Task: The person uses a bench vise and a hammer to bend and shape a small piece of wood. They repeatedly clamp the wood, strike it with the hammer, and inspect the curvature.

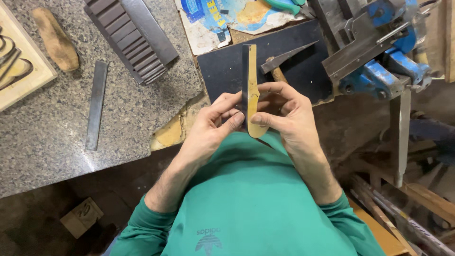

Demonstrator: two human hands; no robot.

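Both my hands hold a long knife-handle-shaped piece (251,85) upright in front of my chest; it has a pale wooden face and a dark strip along its left edge. My left hand (213,125) pinches its lower left side with fingers and thumb. My right hand (289,116) wraps its lower right side, thumb across the rounded wooden end. The upper half of the piece stands free above my fingers, over a dark mat (227,66). A hammer (284,59) lies on the mat just behind my right hand.
A speckled granite slab (57,132) fills the left, bearing a flat metal bar (96,104), a ribbed dark block (130,35), a brown rounded wooden piece (56,39) and a carved wooden board (19,66). A blue bench vise (379,52) stands at upper right. Wood scraps (417,199) lie at lower right.
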